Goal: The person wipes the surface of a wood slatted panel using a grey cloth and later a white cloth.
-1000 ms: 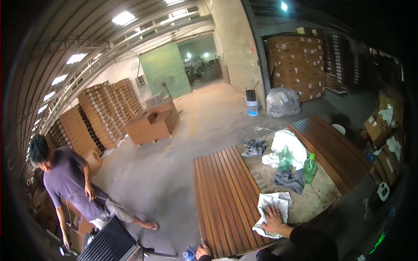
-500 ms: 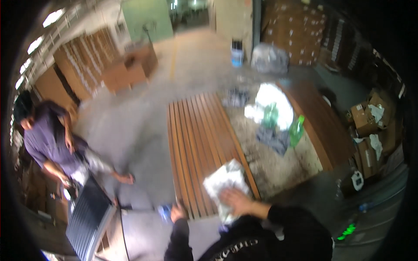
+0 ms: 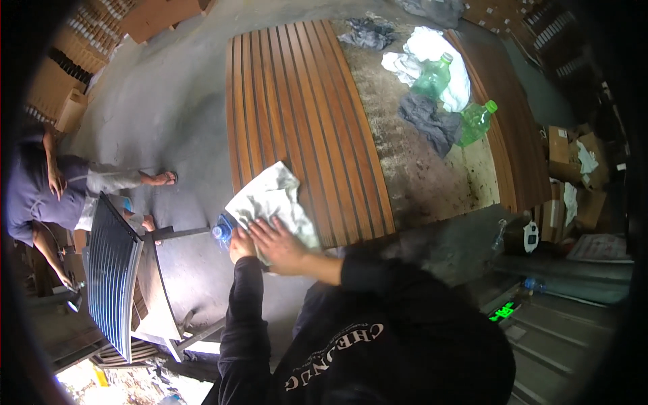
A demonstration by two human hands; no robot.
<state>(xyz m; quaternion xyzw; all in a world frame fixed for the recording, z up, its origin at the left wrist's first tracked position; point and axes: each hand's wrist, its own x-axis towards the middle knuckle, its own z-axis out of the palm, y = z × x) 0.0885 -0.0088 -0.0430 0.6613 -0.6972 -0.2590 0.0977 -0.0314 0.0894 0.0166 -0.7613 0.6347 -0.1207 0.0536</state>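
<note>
A white cloth (image 3: 270, 197) lies crumpled over the near left corner of a brown slatted wood panel (image 3: 297, 101). My right hand (image 3: 280, 246) presses flat on the cloth, fingers stretched out. Close beside it, my left hand (image 3: 241, 246) is closed round a clear blue plastic bottle (image 3: 221, 229) at the panel's left edge. The bottle's lower part is hidden.
Right of the panel, a stained board holds grey rags (image 3: 429, 121), a white cloth (image 3: 442, 47) and two green bottles (image 3: 476, 123). Beyond rises a brown stack of panels (image 3: 503, 121). At left, a co-worker (image 3: 50, 175) handles a dark ribbed panel (image 3: 113, 270).
The cloth under my right hand has moved left across the panel, bringing my two hands close together. My view has tilted down. The co-worker's arm has shifted beside the dark panel.
</note>
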